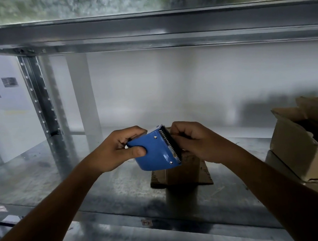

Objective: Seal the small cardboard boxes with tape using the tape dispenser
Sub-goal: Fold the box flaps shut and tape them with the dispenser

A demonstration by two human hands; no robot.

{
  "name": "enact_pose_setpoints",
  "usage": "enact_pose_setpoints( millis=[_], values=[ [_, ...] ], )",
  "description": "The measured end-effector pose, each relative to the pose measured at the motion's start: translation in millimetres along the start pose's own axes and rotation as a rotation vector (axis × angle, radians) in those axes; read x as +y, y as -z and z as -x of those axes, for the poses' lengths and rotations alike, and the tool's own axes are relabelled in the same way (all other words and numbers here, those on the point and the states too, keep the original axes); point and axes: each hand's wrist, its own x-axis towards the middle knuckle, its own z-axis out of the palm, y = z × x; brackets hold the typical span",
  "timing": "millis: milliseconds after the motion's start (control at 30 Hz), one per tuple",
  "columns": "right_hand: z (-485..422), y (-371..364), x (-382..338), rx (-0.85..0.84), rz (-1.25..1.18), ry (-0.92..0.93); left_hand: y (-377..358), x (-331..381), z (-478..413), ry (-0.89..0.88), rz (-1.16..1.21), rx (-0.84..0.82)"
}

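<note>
A blue tape dispenser (154, 152) with a toothed metal blade is held up over the shelf, my left hand (117, 150) gripping its left side. My right hand (194, 140) is closed at the blade edge, fingers pinched there; whether tape is between them I cannot tell. A small brown cardboard box (183, 172) stands on the metal shelf just behind and below the dispenser, partly hidden by it and by my right hand.
A larger open cardboard box (299, 146) sits at the right on the metal shelf (46, 174). A perforated steel upright (41, 100) rises at the left. Another shelf beam (150, 32) runs overhead. A white wall is behind.
</note>
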Motion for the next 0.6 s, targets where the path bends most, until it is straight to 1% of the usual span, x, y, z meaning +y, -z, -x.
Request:
enact_pose_setpoints(
  millis=[67, 133, 233, 300, 400, 467, 500, 533, 600],
  values=[
    [1, -2, -3, 0.000, 0.001, 0.001, -1, 1, 2, -0.003, 0.008, 0.002],
    [1, -8, -1, 0.070, -0.086, 0.028, -4, 1, 2, -0.003, 0.037, 0.024],
    [1, -19, 5, 0.224, -0.222, 0.085, -9, -1, 1, 0.025, 0.113, 0.082],
    [0, -25, 9, 0.278, -0.299, 0.117, -10, -3, 1, 0.025, 0.139, 0.110],
    [-2, -28, 16, 0.325, -0.323, 0.127, -12, -5, 0, 0.030, 0.164, 0.142],
    [-1, -28, 18, 0.297, -0.335, 0.118, -13, -6, 0, 0.034, 0.172, 0.157],
    [0, -25, 16, 0.251, -0.334, 0.108, -12, -5, -1, 0.030, 0.171, 0.156],
    [3, -21, 12, 0.179, -0.304, 0.081, -10, -6, 0, 0.031, 0.174, 0.148],
    [6, -8, 3, 0.013, -0.124, -0.006, -5, -4, 1, 0.042, 0.170, 0.130]
  ],
)
